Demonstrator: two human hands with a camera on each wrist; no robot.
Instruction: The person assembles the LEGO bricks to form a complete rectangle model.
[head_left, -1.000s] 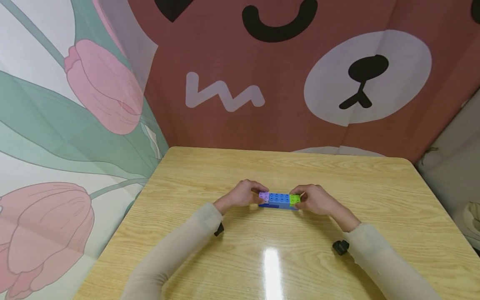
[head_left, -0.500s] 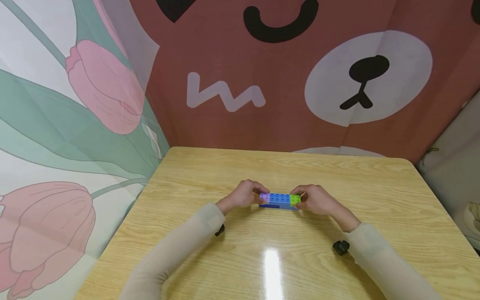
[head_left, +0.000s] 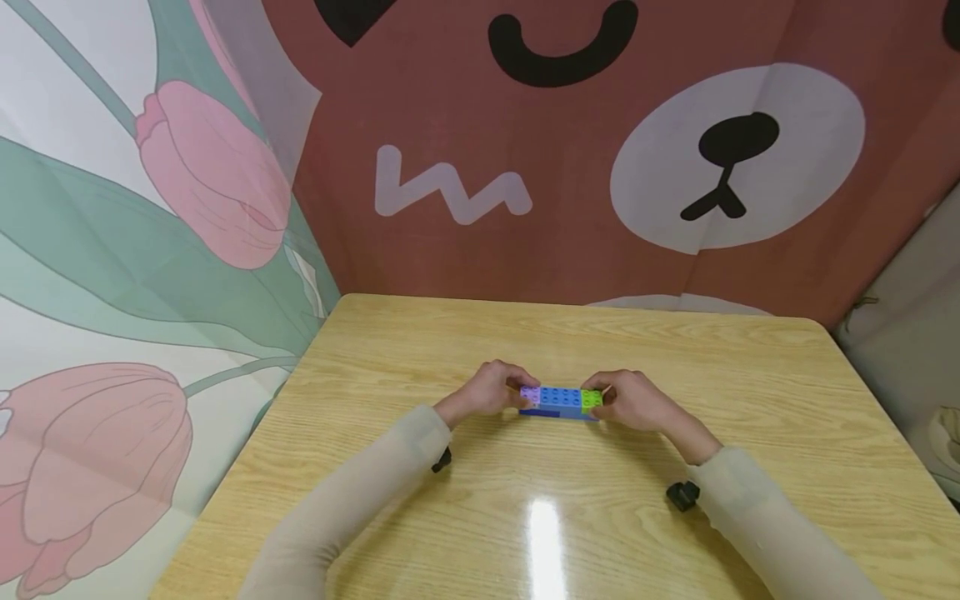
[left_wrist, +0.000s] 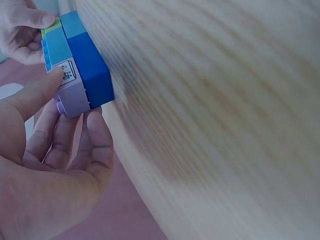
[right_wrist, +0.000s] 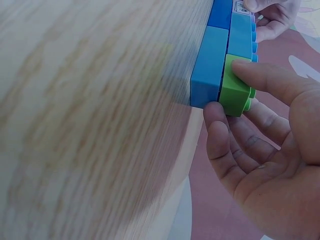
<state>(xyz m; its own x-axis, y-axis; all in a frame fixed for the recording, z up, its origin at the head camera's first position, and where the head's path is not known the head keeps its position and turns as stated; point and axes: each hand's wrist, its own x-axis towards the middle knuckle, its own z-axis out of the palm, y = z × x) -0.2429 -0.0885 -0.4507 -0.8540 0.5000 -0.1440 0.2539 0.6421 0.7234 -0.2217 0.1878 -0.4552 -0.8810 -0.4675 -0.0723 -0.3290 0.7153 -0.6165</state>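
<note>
Two layers of toy building bricks form a short bar on the table. On the upper layer a purple brick with a printed white label is at the left end, a blue brick in the middle and a lime-green brick at the right end. Beneath them lie a dark blue brick and a lighter blue brick. My left hand pinches the purple brick between thumb and fingers. The green brick is pinched by my right hand, one fingertip also close to the lighter blue brick's end.
The wooden table carries the bar near its middle. Behind it hangs a cloth with a bear print, and a tulip-print cloth is on the left. Small black devices hang under both wrists.
</note>
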